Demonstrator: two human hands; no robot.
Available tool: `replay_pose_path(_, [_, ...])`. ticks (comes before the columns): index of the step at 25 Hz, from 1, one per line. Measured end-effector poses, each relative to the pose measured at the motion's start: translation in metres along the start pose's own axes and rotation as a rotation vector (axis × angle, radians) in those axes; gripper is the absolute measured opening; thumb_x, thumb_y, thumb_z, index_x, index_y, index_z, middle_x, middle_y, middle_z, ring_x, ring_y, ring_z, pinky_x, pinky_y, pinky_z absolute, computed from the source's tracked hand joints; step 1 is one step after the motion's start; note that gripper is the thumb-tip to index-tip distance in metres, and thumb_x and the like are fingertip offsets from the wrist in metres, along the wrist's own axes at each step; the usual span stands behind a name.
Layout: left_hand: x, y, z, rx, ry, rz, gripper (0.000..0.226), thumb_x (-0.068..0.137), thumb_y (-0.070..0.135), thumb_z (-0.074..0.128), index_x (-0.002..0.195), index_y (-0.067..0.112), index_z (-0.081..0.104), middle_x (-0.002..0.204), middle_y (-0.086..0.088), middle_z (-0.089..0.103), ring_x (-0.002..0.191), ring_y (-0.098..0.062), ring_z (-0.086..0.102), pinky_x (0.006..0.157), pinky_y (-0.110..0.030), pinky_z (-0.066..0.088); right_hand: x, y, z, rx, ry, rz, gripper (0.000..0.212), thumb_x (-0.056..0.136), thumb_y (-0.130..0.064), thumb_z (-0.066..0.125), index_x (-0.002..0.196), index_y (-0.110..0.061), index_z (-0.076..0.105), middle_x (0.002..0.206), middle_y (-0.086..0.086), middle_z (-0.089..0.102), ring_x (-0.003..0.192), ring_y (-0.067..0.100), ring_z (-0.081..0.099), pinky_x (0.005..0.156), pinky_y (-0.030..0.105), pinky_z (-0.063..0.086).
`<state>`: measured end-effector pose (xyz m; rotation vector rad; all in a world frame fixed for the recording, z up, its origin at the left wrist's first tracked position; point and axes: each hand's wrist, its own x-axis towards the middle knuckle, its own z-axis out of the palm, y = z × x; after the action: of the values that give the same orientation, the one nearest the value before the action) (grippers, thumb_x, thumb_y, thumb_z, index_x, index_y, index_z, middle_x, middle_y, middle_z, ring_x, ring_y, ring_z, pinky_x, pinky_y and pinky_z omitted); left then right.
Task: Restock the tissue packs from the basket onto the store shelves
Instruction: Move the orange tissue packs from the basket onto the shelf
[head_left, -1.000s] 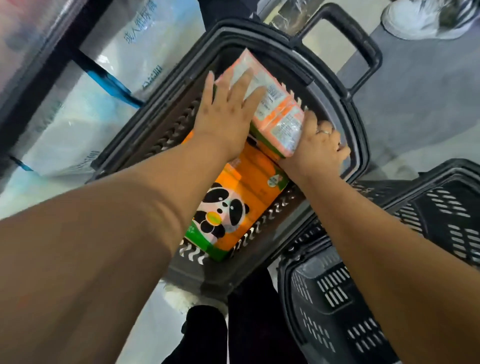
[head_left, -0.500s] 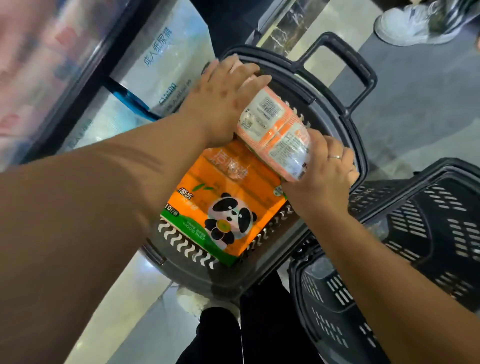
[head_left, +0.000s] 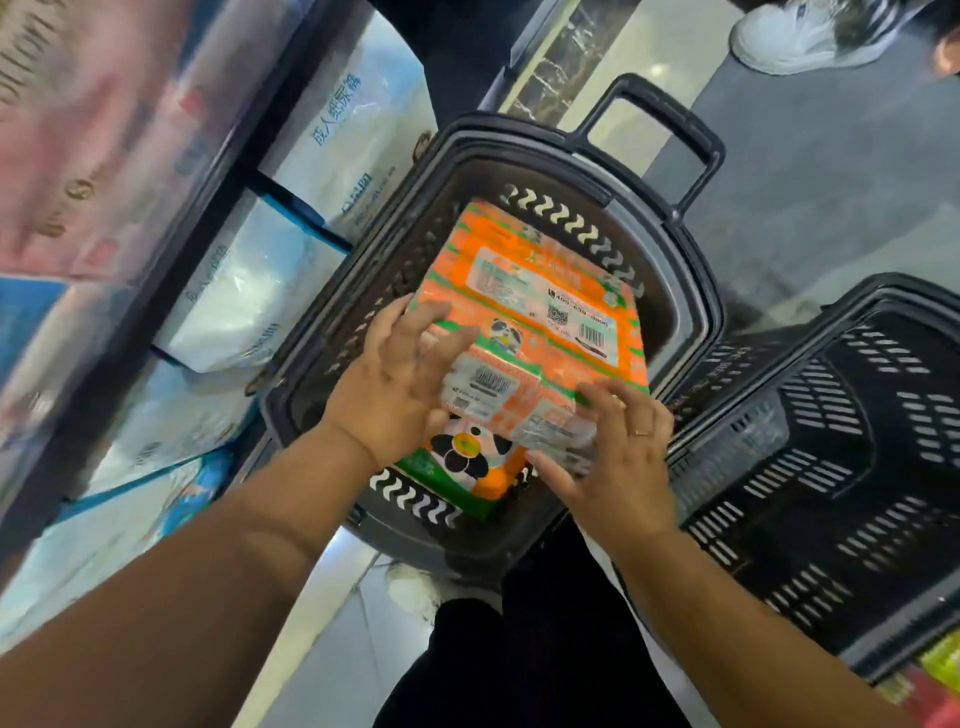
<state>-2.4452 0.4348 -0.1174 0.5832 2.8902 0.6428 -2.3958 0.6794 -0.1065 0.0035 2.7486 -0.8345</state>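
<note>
A dark grey basket (head_left: 693, 291) stands on the floor below me. Both hands hold a small pale-orange tissue pack (head_left: 493, 392) with barcode labels over the basket's near half. My left hand (head_left: 395, 387) grips its left side with spread fingers. My right hand (head_left: 618, 457), wearing a ring, clasps its right end. Just behind it a larger orange pack (head_left: 540, 291) lies tilted with its barcode side up; I cannot tell whether my fingers touch it. Beneath the small pack, an orange and green panda pack (head_left: 467, 460) rests in the basket.
Shelves on the left carry white-and-blue bagged packs (head_left: 249, 291), with blurred pink packs (head_left: 78, 130) on the level above. A second black basket (head_left: 831, 467) stands close on the right. Another person's white shoe (head_left: 810, 36) is at the top right. My dark trouser legs (head_left: 519, 649) are below.
My hands brought the small pack from the basket's far end toward me, over its near half. A large orange pack, barcode side up, now shows in the basket. The view swung left.
</note>
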Motion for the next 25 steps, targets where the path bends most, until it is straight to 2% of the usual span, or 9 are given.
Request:
replay_pose_path(2, [-0.013,0.002,0.002,-0.104,0.021,-0.032,0.082,0.067,0.048,0.075,0.131,0.019,0.034,0.138,-0.009,0.027,0.126,-0.039,0.038,0.093,-0.055,0.048,0.009,0.006,-0.001,0.231,0.049,0.21,0.056,0.08,-0.061,0.061,0.119,-0.022,0.053,0.12,-0.004,0.038,0.117,0.022,0.043,0.091,0.04,0.05])
replay_pose_path(5, [0.006,0.009,-0.006,-0.471,0.166,-0.568,0.079,0.076,0.053,0.067,0.139,0.019,0.034,0.136,-0.006,0.04,0.114,-0.016,0.05,0.091,-0.043,0.051,0.044,0.011,-0.002,0.292,0.043,0.599,0.056,0.085,-0.054,0.061,0.126,-0.019,0.047,0.127,0.001,0.04,0.111,0.023,0.054,0.086,0.035,0.049])
replay_pose_path(7, [0.035,-0.002,-0.014,-0.608,0.05,-0.875,0.077,0.081,0.05,0.067,0.145,0.025,0.033,0.123,0.004,0.056,0.1,-0.012,0.06,0.089,-0.041,0.051,0.064,0.014,-0.002,0.296,-0.123,0.739,0.073,0.083,-0.051,0.067,0.139,-0.013,0.037,0.123,0.002,0.054,0.1,0.018,0.056,0.081,0.033,0.046])
replay_pose_path(9, [0.063,-0.016,-0.024,-0.729,-0.177,-1.012,0.07,0.084,0.042,0.069,0.145,0.024,0.038,0.119,0.002,0.061,0.091,-0.011,0.064,0.08,-0.031,0.052,0.081,0.016,-0.004,0.346,-0.236,0.864,0.076,0.074,-0.059,0.072,0.128,-0.011,0.049,0.107,0.0,0.064,0.088,0.017,0.06,0.075,0.034,0.049])
replay_pose_path(11, [0.083,-0.024,-0.028,-0.774,-0.324,-1.056,0.059,0.084,0.041,0.07,0.135,0.021,0.048,0.119,-0.002,0.063,0.086,-0.013,0.066,0.069,-0.028,0.052,0.096,0.015,-0.005,0.406,-0.298,0.961,0.079,0.058,-0.067,0.078,0.112,-0.013,0.057,0.099,0.001,0.066,0.084,0.02,0.065,0.076,0.036,0.054])
replay_pose_path(14, [0.095,-0.021,-0.022,-0.48,-0.478,-0.979,0.059,0.08,0.048,0.072,0.123,0.02,0.045,0.114,-0.005,0.06,0.09,-0.022,0.065,0.066,-0.032,0.051,0.107,0.009,-0.001,0.543,-0.291,1.064,0.109,0.031,-0.065,0.087,0.121,-0.014,0.05,0.105,0.004,0.067,0.084,0.025,0.069,0.081,0.044,0.057])
replay_pose_path(20, [0.067,-0.013,-0.038,-0.48,-0.481,-0.958,0.078,0.081,0.037,0.075,0.142,0.018,0.03,0.118,0.003,0.058,0.1,-0.02,0.06,0.07,-0.031,0.048,0.071,-0.003,0.0,0.678,-0.149,0.971,0.082,0.056,-0.033,0.093,0.114,-0.021,0.036,0.107,0.0,0.062,0.092,0.022,0.067,0.084,0.046,0.056])
replay_pose_path(22, [0.036,-0.003,-0.047,-0.572,-0.398,-0.976,0.079,0.082,0.028,0.075,0.145,0.022,0.027,0.11,0.011,0.056,0.102,-0.016,0.059,0.07,-0.028,0.046,0.056,-0.018,-0.007,0.675,-0.132,0.832,0.083,0.049,-0.034,0.094,0.111,-0.03,0.038,0.11,-0.002,0.062,0.094,0.02,0.066,0.083,0.046,0.057])
replay_pose_path(25, [-0.006,0.013,-0.068,-0.665,-0.26,-1.003,0.066,0.081,0.023,0.076,0.136,0.026,0.04,0.112,0.009,0.061,0.106,-0.016,0.061,0.088,-0.035,0.05,0.032,-0.037,-0.021,0.683,-0.157,0.698,0.078,0.047,-0.03,0.094,0.105,-0.04,0.042,0.112,-0.001,0.064,0.092,0.019,0.069,0.077,0.044,0.059])
